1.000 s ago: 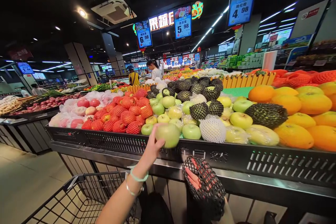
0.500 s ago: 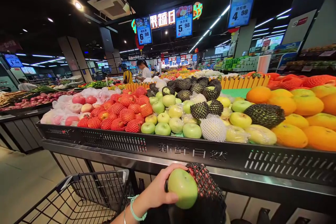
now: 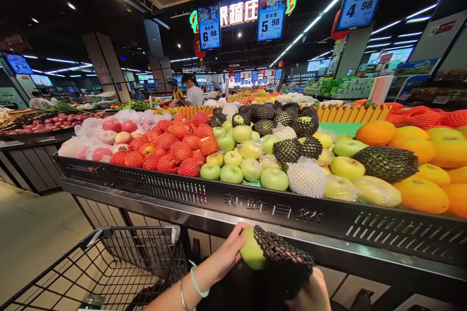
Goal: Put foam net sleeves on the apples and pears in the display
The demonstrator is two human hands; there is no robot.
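Note:
A green apple [image 3: 251, 251] is gripped at its left side by my left hand [image 3: 230, 249], close in front of the display's metal edge. A black foam net sleeve [image 3: 284, 255] lies over the apple's right side. My right hand [image 3: 314, 290] is closed on the sleeve's lower right part, with some of its fingers showing through the mesh and the rest hidden. A mint-green hair tie and a silver bangle circle my left wrist.
A black display tray [image 3: 270, 207] holds green apples [image 3: 274, 179], red-netted fruit [image 3: 168, 148], a white-netted fruit [image 3: 306, 177] and oranges [image 3: 421, 195]. A wire shopping cart [image 3: 120, 267] stands at the lower left. Two people [image 3: 193, 92] are farther back.
The black net sleeve has moved from beside the apple onto its right side. My right hand has come more into view at the lower right, and the view has shifted slightly.

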